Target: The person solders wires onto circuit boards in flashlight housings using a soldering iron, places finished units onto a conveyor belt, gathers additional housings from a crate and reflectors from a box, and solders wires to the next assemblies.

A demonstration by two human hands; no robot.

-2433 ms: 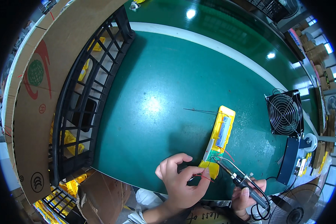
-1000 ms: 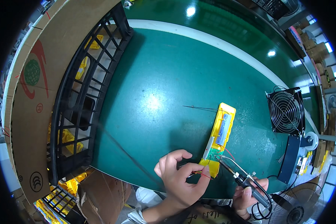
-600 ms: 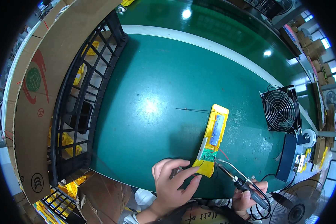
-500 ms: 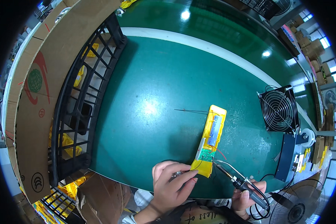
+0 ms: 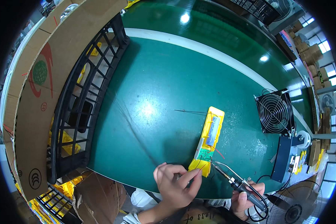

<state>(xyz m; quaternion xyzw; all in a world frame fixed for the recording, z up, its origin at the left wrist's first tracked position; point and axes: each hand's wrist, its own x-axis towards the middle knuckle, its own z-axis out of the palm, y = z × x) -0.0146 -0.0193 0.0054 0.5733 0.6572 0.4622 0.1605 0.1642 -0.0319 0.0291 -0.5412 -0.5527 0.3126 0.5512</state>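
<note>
A long yellow plastic housing (image 5: 218, 112) lies on the green bench mat, holding a blue cylindrical battery (image 5: 212, 131) and a small green circuit board (image 5: 204, 154). At its near end, my left hand (image 5: 177, 183) is closed, thumb and forefinger pinching a thin wire beside the board. Blurred dark strands stretch away from this hand over the mat. My right hand (image 5: 246, 196) grips the dark handle of a soldering iron (image 5: 237, 183) with a curved metal tube alongside. The iron's tip is at the board's right edge; contact is hard to tell. A red wire (image 5: 219, 152) sticks out rightward.
A black plastic crate (image 5: 89, 97) with yellow parts stands at the left, beside a tall cardboard sheet (image 5: 37, 112). At the right are a square black fan (image 5: 274, 112) and a round caged fan (image 5: 295, 211). A white strip (image 5: 198, 44) borders the mat's far side.
My left hand has shifted slightly right, its fingertips now pinched together over the housing's near end. Blurred strands now show across the mat. The iron stays at the board.
</note>
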